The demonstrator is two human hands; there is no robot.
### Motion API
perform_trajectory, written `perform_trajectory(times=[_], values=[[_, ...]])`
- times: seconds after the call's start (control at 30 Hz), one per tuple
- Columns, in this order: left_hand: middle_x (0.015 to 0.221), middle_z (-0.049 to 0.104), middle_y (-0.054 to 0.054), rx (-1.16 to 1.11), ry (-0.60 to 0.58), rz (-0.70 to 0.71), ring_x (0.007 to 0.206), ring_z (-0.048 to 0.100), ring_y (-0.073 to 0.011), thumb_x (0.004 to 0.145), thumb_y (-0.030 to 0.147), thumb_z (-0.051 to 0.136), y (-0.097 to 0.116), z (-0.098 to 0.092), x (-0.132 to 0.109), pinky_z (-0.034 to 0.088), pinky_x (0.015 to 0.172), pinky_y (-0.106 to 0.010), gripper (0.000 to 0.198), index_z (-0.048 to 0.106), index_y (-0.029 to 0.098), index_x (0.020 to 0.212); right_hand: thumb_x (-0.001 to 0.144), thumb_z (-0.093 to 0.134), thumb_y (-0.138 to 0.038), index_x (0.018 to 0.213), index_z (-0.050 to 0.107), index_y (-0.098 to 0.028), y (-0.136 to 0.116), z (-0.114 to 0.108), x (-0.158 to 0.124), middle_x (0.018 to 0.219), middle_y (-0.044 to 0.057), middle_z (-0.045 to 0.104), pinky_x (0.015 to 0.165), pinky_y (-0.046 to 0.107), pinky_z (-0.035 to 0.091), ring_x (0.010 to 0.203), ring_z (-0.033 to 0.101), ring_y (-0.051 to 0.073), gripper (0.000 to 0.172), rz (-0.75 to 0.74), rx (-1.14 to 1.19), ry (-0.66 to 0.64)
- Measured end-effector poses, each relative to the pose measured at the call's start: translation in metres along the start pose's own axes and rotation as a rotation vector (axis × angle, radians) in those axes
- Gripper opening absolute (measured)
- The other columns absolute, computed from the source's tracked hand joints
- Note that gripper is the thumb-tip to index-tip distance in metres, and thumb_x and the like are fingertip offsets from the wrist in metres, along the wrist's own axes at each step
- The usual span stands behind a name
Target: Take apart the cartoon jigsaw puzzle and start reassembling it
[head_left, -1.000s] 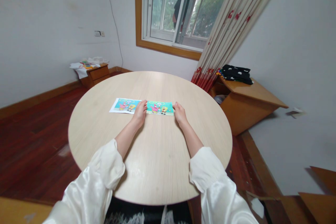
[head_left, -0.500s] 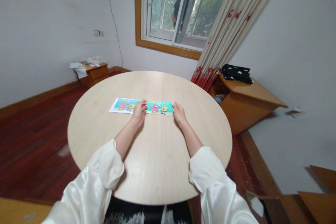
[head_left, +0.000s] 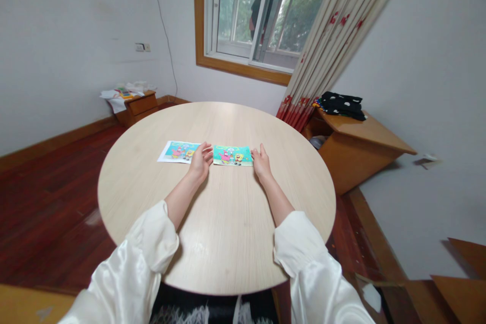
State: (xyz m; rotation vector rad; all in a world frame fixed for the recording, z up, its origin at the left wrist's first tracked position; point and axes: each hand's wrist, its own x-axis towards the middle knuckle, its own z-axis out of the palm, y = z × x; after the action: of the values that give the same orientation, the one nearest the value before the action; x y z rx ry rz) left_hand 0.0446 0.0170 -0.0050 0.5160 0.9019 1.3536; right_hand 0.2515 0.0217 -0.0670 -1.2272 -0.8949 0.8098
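Note:
Two matching cartoon pictures lie side by side on a round, pale wooden table (head_left: 224,228). The left one is a white-bordered printed sheet (head_left: 172,153), partly covered by my left hand. The right one is a brighter turquoise picture card (head_left: 232,156) with a pink figure and a yellow one. My left hand (head_left: 200,164) rests between the two, fingers parted and curved, the tips beside the card's left edge. At the card's right edge is my right hand (head_left: 261,163), its fingers loosely apart. Whether its fingertips touch the edge is hard to tell.
To the right, a tilted wooden cabinet (head_left: 364,144) carries folded black cloth (head_left: 341,106). A small wooden drawer unit (head_left: 140,107) with papers and plastic on it stands at the back left. A long curtain (head_left: 322,55) hangs beside the window (head_left: 243,10).
Both hands have loosened at the card's sides, with the fingers spreading. The right hand's fingers have lifted apart. The card sits very slightly further right, and the left sheet stays put.

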Motion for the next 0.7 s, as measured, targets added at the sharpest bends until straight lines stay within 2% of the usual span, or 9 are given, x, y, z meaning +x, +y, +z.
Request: perform_trajectory(times=[0.1,0.37,0.57,0.7], values=[[0.076,0.055,-0.001,-0.038,0.001,-0.034,0.063,0.049,-0.0112,0.077,0.031,0.054,0.002,0.0,-0.001,0.039,0.065,-0.024,0.016,0.057,0.017,0.071,0.083,0.053,-0.03,0.148,0.025,-0.016,-0.007,0.004,-0.005,0.097,0.004,0.071,0.092,0.03,0.048,0.091,0.066,0.013,0.072,0.051,-0.002,0.111],[0.075,0.055,-0.002,-0.078,0.023,-0.07,0.062,0.05,-0.0114,0.08,0.03,0.051,0.007,0.001,-0.005,0.04,0.064,-0.025,0.018,0.057,0.016,0.071,0.081,0.055,-0.026,0.149,0.02,-0.017,-0.018,0.006,-0.007,0.094,0.005,0.071,0.078,0.026,0.054,0.083,0.068,0.013,0.078,0.084,0.126,0.162],[0.074,0.055,-0.003,-0.108,0.016,-0.088,0.061,0.051,-0.012,0.083,0.03,0.048,0.007,0.001,-0.006,0.042,0.061,-0.025,0.02,0.056,0.016,0.071,0.08,0.054,-0.018,0.149,0.016,-0.016,-0.028,0.009,-0.011,0.09,0.003,0.068,0.079,0.025,0.054,0.083,0.067,0.011,0.078,0.161,0.236,0.202],[0.073,0.055,-0.005,-0.145,0.008,-0.134,0.061,0.053,-0.0133,0.085,0.031,0.046,0.008,0.0,-0.004,0.045,0.062,-0.025,0.021,0.055,0.016,0.074,0.078,0.056,-0.014,0.146,0.024,-0.016,-0.028,0.006,-0.011,0.08,0.0,0.066,0.08,0.024,0.054,0.082,0.067,0.011,0.075,0.223,0.284,0.211]])
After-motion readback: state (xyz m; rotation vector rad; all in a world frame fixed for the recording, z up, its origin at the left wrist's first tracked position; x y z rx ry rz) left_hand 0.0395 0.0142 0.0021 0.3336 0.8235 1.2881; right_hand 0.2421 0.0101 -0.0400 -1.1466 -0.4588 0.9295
